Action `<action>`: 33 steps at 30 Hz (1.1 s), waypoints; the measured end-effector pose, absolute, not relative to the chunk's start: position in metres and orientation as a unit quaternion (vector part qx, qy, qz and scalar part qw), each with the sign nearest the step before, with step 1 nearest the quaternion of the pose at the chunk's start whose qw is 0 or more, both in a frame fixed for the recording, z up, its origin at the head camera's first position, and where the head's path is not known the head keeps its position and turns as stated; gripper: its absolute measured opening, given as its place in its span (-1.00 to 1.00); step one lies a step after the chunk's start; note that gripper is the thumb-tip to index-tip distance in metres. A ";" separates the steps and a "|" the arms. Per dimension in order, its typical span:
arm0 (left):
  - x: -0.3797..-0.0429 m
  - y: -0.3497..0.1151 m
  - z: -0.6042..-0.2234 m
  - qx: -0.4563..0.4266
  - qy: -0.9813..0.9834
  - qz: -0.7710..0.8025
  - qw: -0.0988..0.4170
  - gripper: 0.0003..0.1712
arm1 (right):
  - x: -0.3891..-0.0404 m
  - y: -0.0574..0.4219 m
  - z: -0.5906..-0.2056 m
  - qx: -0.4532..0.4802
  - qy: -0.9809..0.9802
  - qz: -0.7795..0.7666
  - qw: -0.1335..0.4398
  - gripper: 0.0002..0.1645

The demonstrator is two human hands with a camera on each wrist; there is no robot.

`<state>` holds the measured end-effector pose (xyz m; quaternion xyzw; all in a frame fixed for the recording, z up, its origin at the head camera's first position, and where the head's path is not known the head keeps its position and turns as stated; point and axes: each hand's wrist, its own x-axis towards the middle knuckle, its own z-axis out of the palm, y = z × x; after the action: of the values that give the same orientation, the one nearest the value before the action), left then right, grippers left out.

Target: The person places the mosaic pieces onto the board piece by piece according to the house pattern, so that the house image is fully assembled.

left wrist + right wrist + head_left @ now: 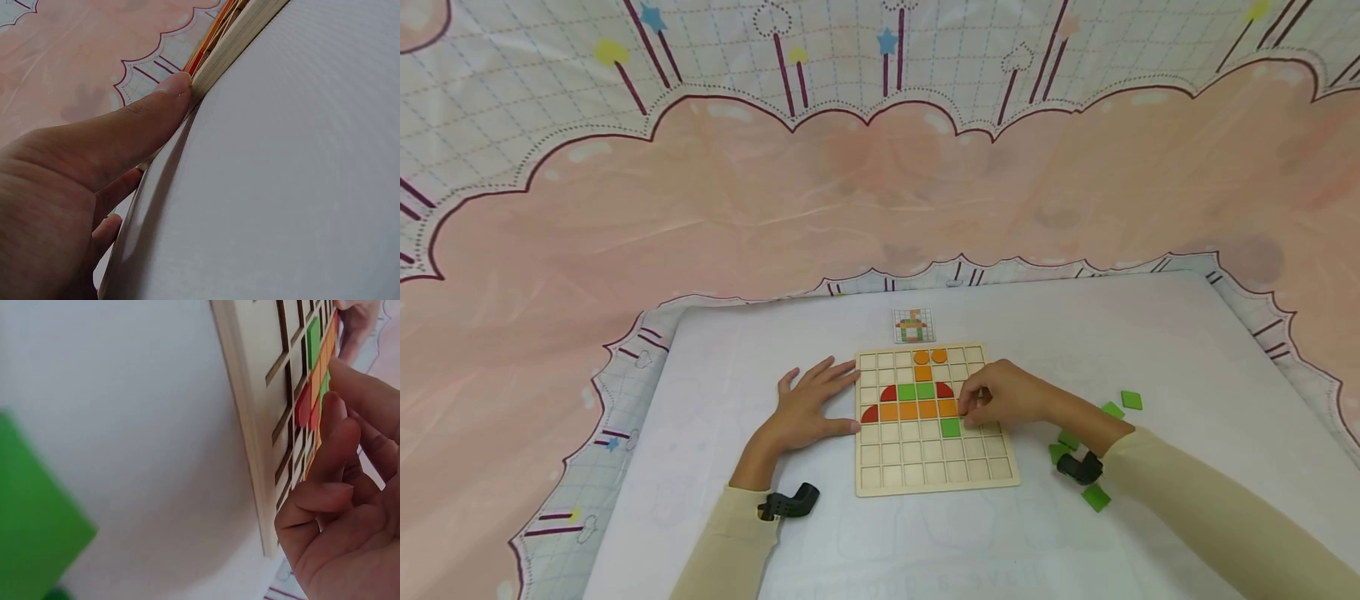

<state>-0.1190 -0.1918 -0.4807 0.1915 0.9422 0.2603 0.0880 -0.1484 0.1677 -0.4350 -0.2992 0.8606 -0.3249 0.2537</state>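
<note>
1. Gridded wooden board (891,454): lies flat just below the centre of the frame. Its raised grid lines appear to keep seated pieces from sliding.
2. Seated pieces: two orange discs (921,357) sit at the top edge, above one orange square (922,373). Below, red curved pieces (889,393) flank two green squares (916,391). The next row holds orange tiles (908,410), with a red piece at its left end. A single green tile (950,427) sits beneath.
3. Right hand (1007,392): reaches over the board's right side, fingers bent, tips close beside that green tile. I cannot tell whether they grip anything.
4. Left hand (808,408): fingers spread and extended, thumb and fingertips against the board's left edge, presumably to brace it.
5. Pattern card (913,326): lies just above the board, likely so that it stays readable beyond both hands.
6. Loose green tiles (1096,498): scattered right of centre, some near the right forearm, probably for short reach.
7. White table (737,350): supports everything; patterned cloth (865,192) fills the upper frame.
</note>
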 end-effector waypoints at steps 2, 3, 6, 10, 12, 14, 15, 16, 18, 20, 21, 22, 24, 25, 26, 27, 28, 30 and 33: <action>-0.119 -0.192 -0.481 0.191 0.942 0.263 0.088 0.02 | -0.149 0.173 -0.434 -0.298 0.862 -0.324 0.252 -0.89; -0.119 -0.192 -0.481 0.192 0.942 0.262 0.087 0.02 | -0.149 0.176 -0.434 -0.297 0.863 -0.322 0.250 -0.89; -0.119 -0.192 -0.481 0.193 0.942 0.262 0.086 0.01 | -0.150 0.185 -0.432 -0.293 0.869 -0.314 0.246 -0.89; -0.119 -0.192 -0.481 0.194 0.942 0.259 0.087 0.01 | -0.151 0.200 -0.429 -0.290 0.873 -0.309 0.243 -0.90; -0.119 -0.192 -0.480 0.194 0.942 0.259 0.087 0.01 | -0.151 0.208 -0.427 -0.293 0.874 -0.306 0.239 -0.91; -0.119 -0.192 -0.480 0.194 0.942 0.261 0.087 0.01 | -0.152 0.217 -0.426 -0.293 0.876 -0.300 0.237 -0.91; -0.119 -0.192 -0.480 0.194 0.941 0.262 0.087 0.01 | -0.152 0.222 -0.425 -0.292 0.879 -0.295 0.236 -0.91; -0.118 -0.192 -0.479 0.194 0.941 0.263 0.087 0.01 | -0.152 0.227 -0.425 -0.291 0.880 -0.291 0.237 -0.90; -0.118 -0.192 -0.479 0.195 0.940 0.265 0.086 0.01 | -0.152 0.236 -0.425 -0.289 0.882 -0.284 0.239 -0.90; -0.118 -0.192 -0.479 0.196 0.940 0.266 0.085 0.01 | -0.151 0.243 -0.424 -0.286 0.883 -0.280 0.246 -0.89; -0.118 -0.192 -0.478 0.196 0.940 0.266 0.085 0.01 | -0.151 0.247 -0.424 -0.283 0.884 -0.277 0.248 -0.89; -0.118 -0.192 -0.478 0.195 0.940 0.266 0.085 0.01 | -0.151 0.250 -0.424 -0.286 0.883 -0.276 0.248 -0.89; -0.118 -0.192 -0.479 0.195 0.941 0.265 0.085 0.00 | -0.150 0.257 -0.423 -0.287 0.883 -0.275 0.249 -0.89; -0.118 -0.192 -0.479 0.195 0.941 0.264 0.084 0.00 | -0.150 0.260 -0.423 -0.285 0.884 -0.274 0.249 -0.89; -0.118 -0.192 -0.479 0.195 0.941 0.264 0.084 0.00 | -0.150 0.264 -0.423 -0.284 0.885 -0.272 0.248 -0.89; -0.118 -0.192 -0.480 0.195 0.941 0.264 0.084 0.00 | -0.150 0.268 -0.424 -0.282 0.888 -0.269 0.246 -0.90; -0.118 -0.192 -0.480 0.195 0.941 0.264 0.084 0.00 | -0.151 0.271 -0.424 -0.279 0.889 -0.267 0.244 -0.90; -0.118 -0.192 -0.480 0.195 0.940 0.265 0.084 0.00 | -0.152 0.279 -0.424 -0.267 0.895 -0.260 0.245 -0.90; -0.118 -0.192 -0.481 0.195 0.940 0.266 0.086 0.01 | -0.152 0.290 -0.423 -0.243 0.904 -0.248 0.250 -0.90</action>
<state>-0.1185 -0.1921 -0.4806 0.1950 0.9402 0.2659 0.0855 -0.1524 0.2895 -0.4226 -0.2426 0.9040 -0.2483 0.2497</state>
